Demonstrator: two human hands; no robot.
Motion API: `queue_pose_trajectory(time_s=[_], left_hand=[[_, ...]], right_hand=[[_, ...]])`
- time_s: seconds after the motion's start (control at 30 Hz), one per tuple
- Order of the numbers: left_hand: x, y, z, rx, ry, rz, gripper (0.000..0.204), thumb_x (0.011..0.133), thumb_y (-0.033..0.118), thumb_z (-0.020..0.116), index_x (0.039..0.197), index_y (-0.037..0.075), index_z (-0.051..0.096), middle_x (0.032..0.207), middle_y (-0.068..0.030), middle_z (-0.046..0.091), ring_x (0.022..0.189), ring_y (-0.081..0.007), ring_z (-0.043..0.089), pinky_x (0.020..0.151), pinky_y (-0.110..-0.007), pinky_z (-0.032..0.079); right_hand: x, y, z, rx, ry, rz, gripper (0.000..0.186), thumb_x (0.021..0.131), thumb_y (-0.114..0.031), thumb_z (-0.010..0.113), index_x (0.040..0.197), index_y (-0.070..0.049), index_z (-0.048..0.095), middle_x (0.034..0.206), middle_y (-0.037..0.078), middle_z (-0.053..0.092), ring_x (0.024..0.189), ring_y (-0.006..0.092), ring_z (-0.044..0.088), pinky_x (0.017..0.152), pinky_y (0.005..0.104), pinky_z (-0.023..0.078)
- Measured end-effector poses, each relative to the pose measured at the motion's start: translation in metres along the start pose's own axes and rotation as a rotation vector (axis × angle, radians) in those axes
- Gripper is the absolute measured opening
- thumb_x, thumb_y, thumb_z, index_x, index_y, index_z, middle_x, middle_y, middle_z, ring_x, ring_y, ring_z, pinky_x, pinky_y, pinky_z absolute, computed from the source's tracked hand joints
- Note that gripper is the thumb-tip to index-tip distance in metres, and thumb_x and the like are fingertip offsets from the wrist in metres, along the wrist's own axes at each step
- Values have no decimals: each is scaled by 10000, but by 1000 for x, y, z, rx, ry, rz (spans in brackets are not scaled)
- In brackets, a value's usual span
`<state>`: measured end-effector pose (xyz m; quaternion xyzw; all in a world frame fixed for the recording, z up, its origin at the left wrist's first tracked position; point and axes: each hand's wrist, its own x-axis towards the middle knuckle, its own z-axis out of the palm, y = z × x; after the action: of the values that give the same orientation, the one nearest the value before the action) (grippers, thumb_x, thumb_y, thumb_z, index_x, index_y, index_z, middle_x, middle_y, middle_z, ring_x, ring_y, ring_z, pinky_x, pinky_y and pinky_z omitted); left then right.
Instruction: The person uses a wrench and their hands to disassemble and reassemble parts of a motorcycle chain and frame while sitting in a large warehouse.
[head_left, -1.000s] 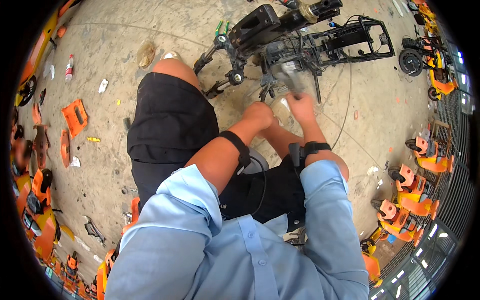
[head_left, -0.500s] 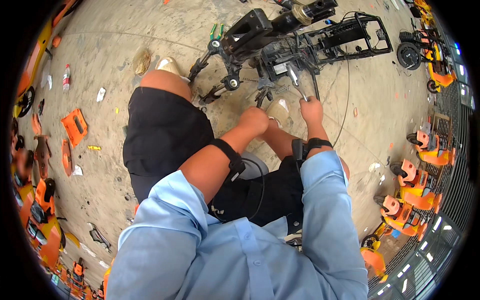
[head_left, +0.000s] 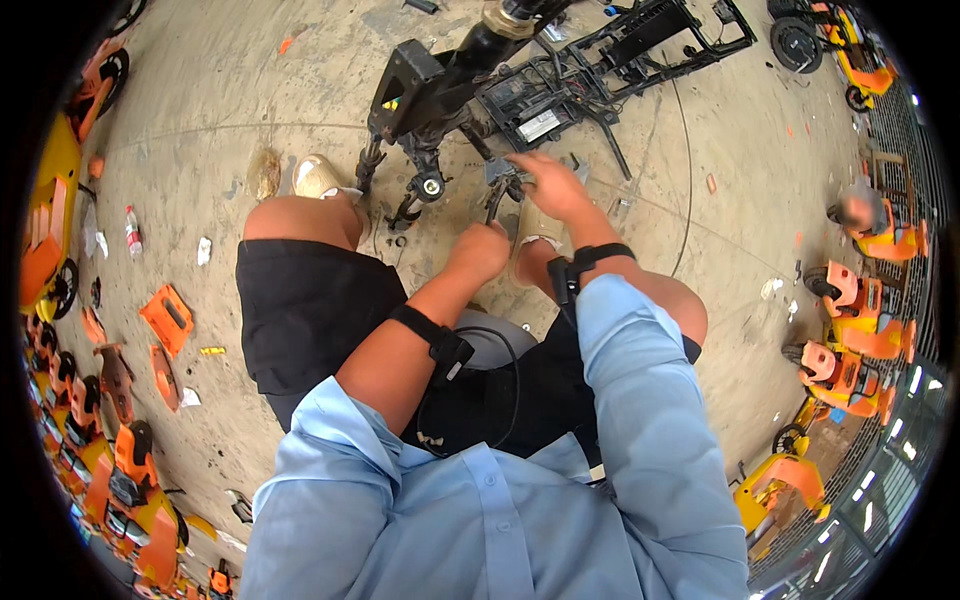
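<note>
A: Containers, quick?
B: Clear plastic bottle with a red label (head_left: 133,231), far left on the grey concrete floor (head_left: 740,200). Contents too small to tell. Also the black metal vehicle frame (head_left: 640,40): open boxy section, silver-white rectangle (head_left: 538,125) showing inside. Block or label, can't tell.
A: Thing in hand?
B: Slim black lever-like part (head_left: 493,203), greyish jagged top end. Rises out of the left grip (head_left: 481,250), fingers curled around its lower end.
A: Right grip (head_left: 550,186)?
B: Reaches over the part's top end from the right, fingers extended. Pinching or just touching, can't tell.
A: Nearby?
B: Beige shoe (head_left: 538,226) just right of the part; black tubular fork (head_left: 428,180) to its left, apart.
</note>
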<state>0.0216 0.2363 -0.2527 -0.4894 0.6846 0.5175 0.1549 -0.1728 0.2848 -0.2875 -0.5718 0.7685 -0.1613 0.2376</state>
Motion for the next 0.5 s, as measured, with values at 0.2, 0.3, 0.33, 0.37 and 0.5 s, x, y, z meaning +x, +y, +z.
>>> queue_pose_trajectory(time_s=[0.2,0.3,0.33,0.37,0.5], left_hand=[[-16,10,-21,-40,-65,-27,579,1011,399,412,1028,-129,651,1029,-377,651,1030,-515,625,939,-530,480],[-45,40,-51,-6,-169,-35,562,1022,390,411,1002,-114,660,989,-358,658,1003,-518,617,919,-534,474],[-50,35,-57,185,-136,122,544,1024,370,414,986,-112,663,973,-351,660,974,-511,627,896,-534,486],[-52,33,-62,378,-106,288,526,1026,351,418,971,-110,665,958,-344,663,945,-504,636,872,-534,498],[-51,22,-80,682,-190,518,440,1013,270,441,919,-77,694,939,-312,674,883,-486,647,798,-527,522]], right_hand=[[8,-6,7,-96,25,157,281,880,-130,656,1159,-126,697,1152,95,689,1038,355,642,877,458,524],[7,-11,1,-181,6,177,212,890,-160,657,1090,-112,710,1111,100,703,1005,359,652,842,462,532],[7,-11,-1,-150,67,179,184,889,-161,655,1059,-111,705,1093,111,702,1005,357,652,828,466,531],[7,-6,-7,-124,133,186,156,887,-161,654,1027,-110,699,1075,121,700,1005,355,651,814,470,529],[7,-23,-55,-65,188,167,166,892,-193,658,1025,-105,700,1038,144,704,1000,363,651,809,475,521]])
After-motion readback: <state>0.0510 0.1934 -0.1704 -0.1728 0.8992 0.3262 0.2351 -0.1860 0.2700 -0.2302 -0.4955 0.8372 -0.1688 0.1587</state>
